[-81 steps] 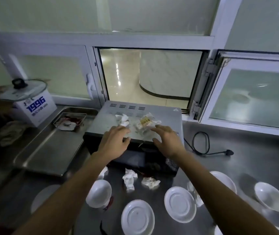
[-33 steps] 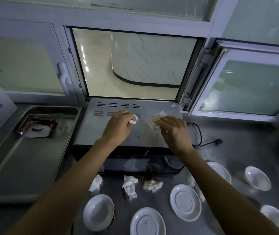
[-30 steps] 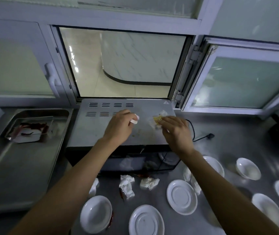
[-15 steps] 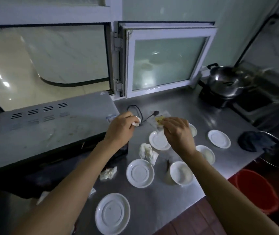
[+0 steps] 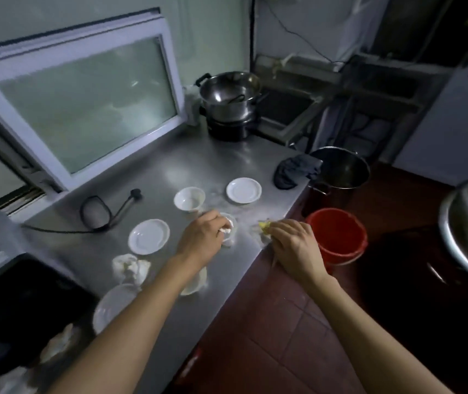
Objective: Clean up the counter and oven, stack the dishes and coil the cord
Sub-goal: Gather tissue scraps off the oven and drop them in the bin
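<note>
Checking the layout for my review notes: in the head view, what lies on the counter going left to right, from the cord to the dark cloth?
Cord → plate → bowl → second plate → dark cloth. Past the counter edge, the red bucket stands on the floor.

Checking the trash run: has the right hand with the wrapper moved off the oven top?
Yes. The right hand, pinching the wrapper, has left the oven top and is now at the counter edge beside the red bucket.
</note>
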### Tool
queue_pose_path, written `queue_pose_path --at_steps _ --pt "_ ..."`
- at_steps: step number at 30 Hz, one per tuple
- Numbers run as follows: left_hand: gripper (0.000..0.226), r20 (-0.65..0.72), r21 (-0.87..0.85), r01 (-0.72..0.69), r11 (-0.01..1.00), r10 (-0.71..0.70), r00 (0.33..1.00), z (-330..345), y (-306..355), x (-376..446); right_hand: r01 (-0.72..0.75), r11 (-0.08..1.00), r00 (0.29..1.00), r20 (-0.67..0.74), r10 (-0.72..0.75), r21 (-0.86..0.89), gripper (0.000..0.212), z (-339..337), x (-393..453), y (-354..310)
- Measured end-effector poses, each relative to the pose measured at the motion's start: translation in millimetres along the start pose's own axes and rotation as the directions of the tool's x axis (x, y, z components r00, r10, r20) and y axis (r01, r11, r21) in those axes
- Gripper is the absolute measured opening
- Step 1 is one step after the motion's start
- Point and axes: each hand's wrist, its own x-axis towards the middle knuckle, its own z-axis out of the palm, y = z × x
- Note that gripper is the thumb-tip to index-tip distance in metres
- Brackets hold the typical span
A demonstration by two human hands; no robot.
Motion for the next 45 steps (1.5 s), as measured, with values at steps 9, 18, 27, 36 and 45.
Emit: queue_pose_path --at_steps 9,18,27,36,45 --pt "0.028 0.146 -0.071 -0.169 0.983 0.178 0.973 108.6 117.2 66.8 -0.236 0.967 0.972 -0.023 0.235 -0.099 0.023 -66.2 -61.6 125.8" --pt "0.025 0.289 -0.176 -0.277 0.945 0.319 0.903 197.1 153.6 119.4 -0.417 0.887 0.907 -0.019 0.421 -0.198 0.021 -81.1 -93.7 197.7" --pt "0.030 0.432 -0.279 -0.105 0.954 0.223 0.874 279.0 121.8 179.6 -0.507 0.826 0.839 0.079 0.538 -0.246 0.021 -42.0 -80.0 264.4" --pt "0.025 0.500 -0.245 -0.077 0.967 0.194 0.844 317.8 129.2 266.1 -0.542 0.798 0.801 0.126 0.586 -0.262 0.025 -30.1 -34.2 331.9" --pt "0.026 0.573 -0.160 -0.060 0.985 0.142 0.807 386.0 171.1 323.2 -0.575 0.793 0.767 0.207 0.608 -0.200 0.029 -30.3 -20.4 448.4"
